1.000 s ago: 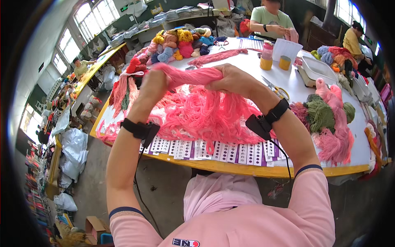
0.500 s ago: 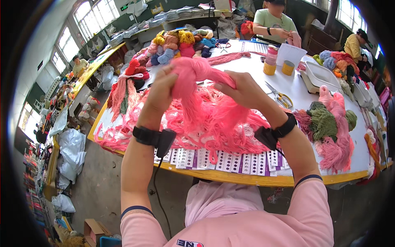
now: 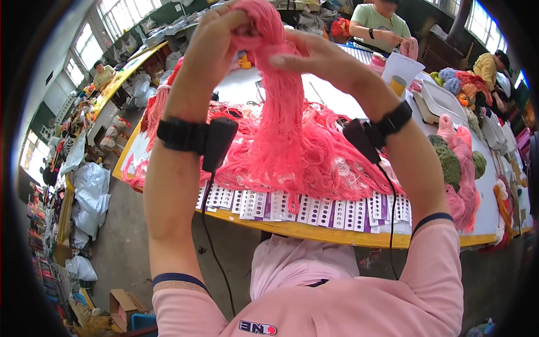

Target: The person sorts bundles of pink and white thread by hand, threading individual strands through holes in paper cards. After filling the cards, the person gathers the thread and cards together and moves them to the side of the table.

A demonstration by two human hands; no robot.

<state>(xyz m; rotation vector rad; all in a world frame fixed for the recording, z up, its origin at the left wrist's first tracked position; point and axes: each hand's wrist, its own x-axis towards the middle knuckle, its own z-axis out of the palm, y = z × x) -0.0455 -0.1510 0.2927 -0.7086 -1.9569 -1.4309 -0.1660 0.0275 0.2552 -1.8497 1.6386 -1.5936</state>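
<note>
A thick pink yarn skein (image 3: 281, 106) is held up high over the table, its loose strands hanging down to the pile below. My left hand (image 3: 218, 36) is closed round its looped upper part. Pressed against the skein just below the loop is my right hand (image 3: 323, 59), thumb in front and the other fingers partly hidden behind the yarn. Beneath both hands a tangled pile of pink yarn (image 3: 342, 160) spreads over the table. White cards with rows of holes (image 3: 323, 214) line the near edge under the pile.
At the right lie a green skein (image 3: 447, 160) and a twisted pink skein (image 3: 466, 174), with a white plastic tray (image 3: 441, 104) beyond them. A person (image 3: 382, 28) across the table handles pink yarn. Black straps with cables sit on my forearms. White bags (image 3: 90, 196) lie to the left.
Both hands have risen with the skein, now nearer the upper edge. The skein hangs longer and straighter than before. My arms now cover the scissors and most of the coloured yarn heap behind.
</note>
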